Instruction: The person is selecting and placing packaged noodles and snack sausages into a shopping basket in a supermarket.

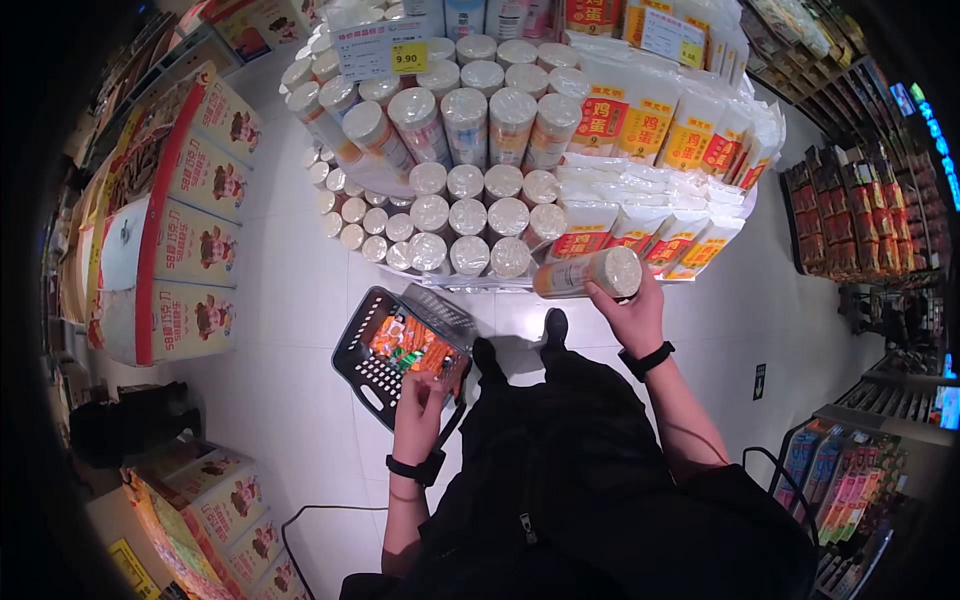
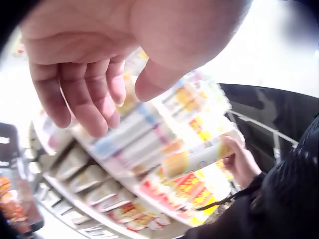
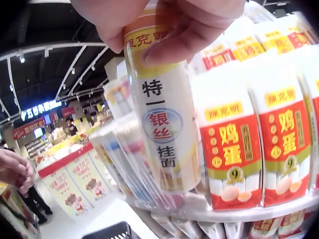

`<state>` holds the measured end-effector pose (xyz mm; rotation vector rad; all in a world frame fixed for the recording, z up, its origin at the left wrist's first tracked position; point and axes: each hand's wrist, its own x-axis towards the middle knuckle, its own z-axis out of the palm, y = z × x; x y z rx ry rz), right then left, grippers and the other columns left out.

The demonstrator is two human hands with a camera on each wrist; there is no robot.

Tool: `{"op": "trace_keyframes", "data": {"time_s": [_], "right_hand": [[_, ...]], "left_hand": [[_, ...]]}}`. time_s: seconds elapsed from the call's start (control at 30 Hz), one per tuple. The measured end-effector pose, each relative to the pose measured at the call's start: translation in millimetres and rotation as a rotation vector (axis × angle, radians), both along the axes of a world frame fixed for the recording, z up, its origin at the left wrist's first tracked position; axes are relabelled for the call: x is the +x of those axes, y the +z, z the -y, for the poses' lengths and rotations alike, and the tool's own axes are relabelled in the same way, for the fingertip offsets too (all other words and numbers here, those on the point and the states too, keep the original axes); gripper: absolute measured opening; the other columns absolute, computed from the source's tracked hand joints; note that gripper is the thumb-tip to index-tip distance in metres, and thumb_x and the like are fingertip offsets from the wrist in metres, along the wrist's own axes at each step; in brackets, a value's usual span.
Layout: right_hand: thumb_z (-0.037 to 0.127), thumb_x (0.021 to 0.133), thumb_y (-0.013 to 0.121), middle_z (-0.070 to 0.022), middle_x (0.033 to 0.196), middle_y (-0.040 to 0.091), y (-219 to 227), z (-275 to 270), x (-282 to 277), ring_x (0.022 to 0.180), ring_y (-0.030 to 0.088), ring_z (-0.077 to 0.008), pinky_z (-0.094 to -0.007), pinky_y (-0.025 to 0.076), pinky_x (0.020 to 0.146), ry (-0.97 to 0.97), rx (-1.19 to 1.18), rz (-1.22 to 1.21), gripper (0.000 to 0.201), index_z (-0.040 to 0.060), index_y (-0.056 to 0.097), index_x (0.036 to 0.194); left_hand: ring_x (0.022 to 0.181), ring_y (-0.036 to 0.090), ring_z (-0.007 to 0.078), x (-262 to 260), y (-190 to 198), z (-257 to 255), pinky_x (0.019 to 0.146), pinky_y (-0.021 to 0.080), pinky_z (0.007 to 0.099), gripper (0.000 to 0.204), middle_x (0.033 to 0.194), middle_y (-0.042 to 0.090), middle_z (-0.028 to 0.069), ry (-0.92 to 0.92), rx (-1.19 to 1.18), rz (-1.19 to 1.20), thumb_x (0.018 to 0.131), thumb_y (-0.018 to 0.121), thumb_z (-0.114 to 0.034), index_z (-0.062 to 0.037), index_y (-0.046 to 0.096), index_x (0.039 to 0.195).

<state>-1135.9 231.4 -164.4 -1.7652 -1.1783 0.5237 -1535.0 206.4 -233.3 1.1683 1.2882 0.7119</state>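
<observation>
The right hand (image 1: 637,308) is gripping a cylindrical noodle pack (image 1: 573,277), its thumb and fingers curling round one end. The pack is tilting in front of the near right edge of the display stand, and whether it is touching the bags behind is hard to tell. In the right wrist view, the fingers are covering part of its yellow band, and its upper end is running out of frame.

The left hand (image 1: 420,402) is hanging with loosely bent fingers, apparently holding nothing, above the near right part of a dark shopping basket (image 1: 377,383). The hand is hiding some of the orange packets (image 1: 388,333) inside; a green packet (image 1: 407,359) is showing only partly.

On the stand, round packs (image 1: 468,217) are standing at left, and flat noodle bags (image 1: 690,140) are leaning at right, blurring in the left wrist view. The top edge is cutting off the far rows.
</observation>
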Motion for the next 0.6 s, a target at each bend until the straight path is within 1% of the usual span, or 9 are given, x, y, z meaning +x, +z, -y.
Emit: {"op": "trace_keyframes", "data": {"time_s": [0.07, 0.1, 0.13, 0.2, 0.3, 0.43, 0.47, 0.57, 0.6], "right_hand": [[0.022, 0.088, 0.092, -0.0110, 0.123, 0.076, 31.4, 20.4, 10.4, 0.110, 0.075, -0.0173, -0.0351, 0.062, 0.093, -0.024, 0.017, -0.168, 0.062, -0.0009, 0.063, 0.138], [0.021, 0.089, 0.090, -0.0104, 0.123, 0.076, 48.0, 28.5, 13.0, 0.109, 0.075, -0.0168, -0.0342, 0.062, 0.092, -0.032, -0.010, -0.290, 0.061, -0.0005, 0.063, 0.139], [0.021, 0.091, 0.089, -0.0098, 0.123, 0.076, 64.6, 35.3, 17.6, 0.108, 0.075, -0.0163, -0.0332, 0.062, 0.090, -0.039, -0.028, -0.412, 0.060, -0.0001, 0.063, 0.140], [0.020, 0.096, 0.083, -0.0079, 0.124, 0.075, 92.4, 50.7, 34.6, 0.108, 0.074, -0.0153, -0.0310, 0.061, 0.091, -0.029, -0.183, -0.554, 0.055, 0.0003, 0.061, 0.142], [0.018, 0.098, 0.079, -0.0089, 0.128, 0.073, 109.5, 67.7, 53.4, 0.115, 0.072, -0.0165, -0.0339, 0.059, 0.099, 0.084, -0.132, -0.723, 0.058, -0.0002, 0.056, 0.148], [0.015, 0.102, 0.074, -0.0124, 0.139, 0.068, 119.4, 79.6, 79.7, 0.129, 0.066, -0.0190, -0.0383, 0.054, 0.110, 0.236, 0.033, -0.862, 0.065, -0.0004, 0.045, 0.158], [0.022, 0.103, 0.068, -0.0104, 0.138, 0.064, 117.6, 82.9, 83.8, 0.130, 0.061, -0.0176, -0.0374, 0.052, 0.111, 0.248, 0.087, -0.803, 0.067, 0.0030, 0.042, 0.162], [0.023, 0.106, 0.073, -0.0143, 0.139, 0.064, 100.6, 98.6, 113.6, 0.132, 0.063, -0.0222, -0.0402, 0.051, 0.115, 0.215, 0.098, -0.731, 0.076, 0.0020, 0.030, 0.165], [0.023, 0.109, 0.069, -0.0147, 0.135, 0.063, 93.8, 102.2, 122.4, 0.125, 0.067, -0.0231, -0.0397, 0.055, 0.108, 0.216, 0.174, -0.696, 0.069, 0.0060, 0.031, 0.164]], "left_hand": [[0.119, 0.063, 0.0178, 53.0, 53.1, -27.4, 0.101, 0.054, 0.0325, 0.039, 0.125, 0.062, 0.0092, -0.139, 0.074, 0.116, 0.106, 0.070, -0.011, -0.0023, 0.053, 0.140], [0.128, 0.060, 0.0238, 81.2, 89.2, -41.0, 0.110, 0.051, 0.0382, 0.051, 0.137, 0.058, 0.0147, -0.255, 0.202, 0.014, 0.103, 0.075, -0.013, -0.0008, 0.049, 0.146], [0.135, 0.057, 0.0314, 103.2, 87.9, -51.8, 0.116, 0.047, 0.0431, 0.062, 0.147, 0.053, 0.0202, -0.398, 0.409, -0.002, 0.101, 0.078, -0.019, 0.0000, 0.047, 0.150], [0.144, 0.053, 0.0397, 156.1, 118.3, -62.1, 0.121, 0.043, 0.0463, 0.075, 0.154, 0.050, 0.0238, -0.627, 0.507, 0.041, 0.100, 0.080, -0.029, 0.0031, 0.041, 0.155], [0.140, 0.058, 0.0332, 218.9, 157.9, -51.8, 0.116, 0.049, 0.0439, 0.085, 0.151, 0.052, 0.0224, -0.913, 0.142, 0.229, 0.100, 0.082, -0.030, 0.0043, 0.031, 0.158], [0.134, 0.060, 0.0239, 270.4, 164.6, -19.1, 0.111, 0.052, 0.0413, 0.079, 0.144, 0.055, 0.0185, -0.952, -0.024, 0.340, 0.101, 0.080, -0.022, 0.0046, 0.029, 0.154], [0.132, 0.060, 0.0223, 281.5, 166.4, -10.1, 0.110, 0.053, 0.0410, 0.076, 0.142, 0.055, 0.0173, -0.938, -0.062, 0.352, 0.101, 0.080, -0.021, 0.0045, 0.029, 0.153], [0.129, 0.060, 0.0196, 312.4, 163.5, 9.5, 0.109, 0.053, 0.0398, 0.072, 0.138, 0.056, 0.0132, -0.923, -0.121, 0.380, 0.101, 0.079, -0.017, 0.0029, 0.030, 0.150], [0.129, 0.060, 0.0195, 323.3, 162.7, 14.4, 0.109, 0.053, 0.0397, 0.072, 0.138, 0.056, 0.0130, -0.933, -0.138, 0.386, 0.101, 0.078, -0.016, 0.0028, 0.030, 0.150]]}}
